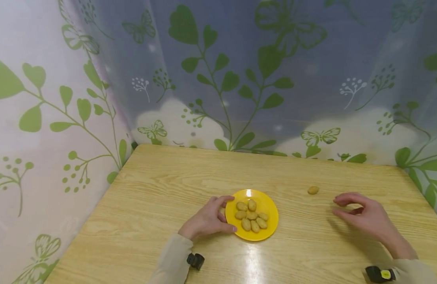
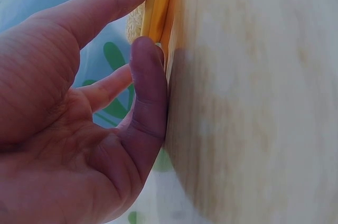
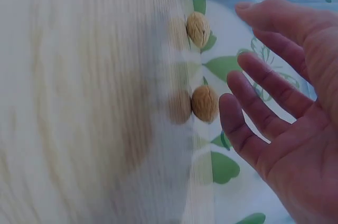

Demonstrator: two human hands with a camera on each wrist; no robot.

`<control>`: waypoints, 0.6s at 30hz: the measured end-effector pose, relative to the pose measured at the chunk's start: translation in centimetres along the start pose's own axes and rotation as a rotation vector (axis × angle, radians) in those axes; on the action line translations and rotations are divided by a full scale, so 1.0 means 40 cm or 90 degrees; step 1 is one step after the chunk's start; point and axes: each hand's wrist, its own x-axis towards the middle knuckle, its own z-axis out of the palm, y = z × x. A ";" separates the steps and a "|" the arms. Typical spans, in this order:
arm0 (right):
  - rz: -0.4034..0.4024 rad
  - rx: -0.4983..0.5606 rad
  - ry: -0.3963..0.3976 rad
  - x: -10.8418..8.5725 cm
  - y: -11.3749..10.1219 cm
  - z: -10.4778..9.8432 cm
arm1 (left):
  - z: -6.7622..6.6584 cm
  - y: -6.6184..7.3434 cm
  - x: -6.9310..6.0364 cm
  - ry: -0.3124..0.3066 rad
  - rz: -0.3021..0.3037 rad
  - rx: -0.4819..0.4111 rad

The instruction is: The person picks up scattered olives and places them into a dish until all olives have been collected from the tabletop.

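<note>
A round yellow plate point(image 1: 273, 227) stands on the table and holds several walnuts point(image 1: 252, 215). My left hand point(image 1: 209, 218) grips the plate's left edge, thumb at the near side and index finger at the far side. In the left wrist view the plate's rim point(image 2: 158, 7) shows between my fingers. Over the right part of the table, my right hand point(image 1: 368, 216) holds nothing, its fingers loosely bent and spread apart. A single walnut point(image 1: 313, 190) lies beyond its fingertips to the left. The right wrist view shows two walnuts on the table, one point(image 3: 205, 103) nearer the fingers and one point(image 3: 198, 29) farther up.
The wooden table point(image 1: 161, 181) meets a patterned curtain point(image 1: 218, 79) with leaves and butterflies along its back edge. Another leaf-patterned curtain point(image 1: 55, 110) hangs along the left side. Light glares off the tabletop just in front of the plate.
</note>
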 end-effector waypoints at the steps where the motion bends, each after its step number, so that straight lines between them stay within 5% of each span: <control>1: -0.006 0.006 0.001 0.000 0.002 -0.004 | 0.000 0.000 0.000 0.000 0.000 0.001; 18: 0.015 -0.042 -0.051 0.028 0.082 -0.050 | 0.002 -0.007 0.003 0.006 0.012 0.015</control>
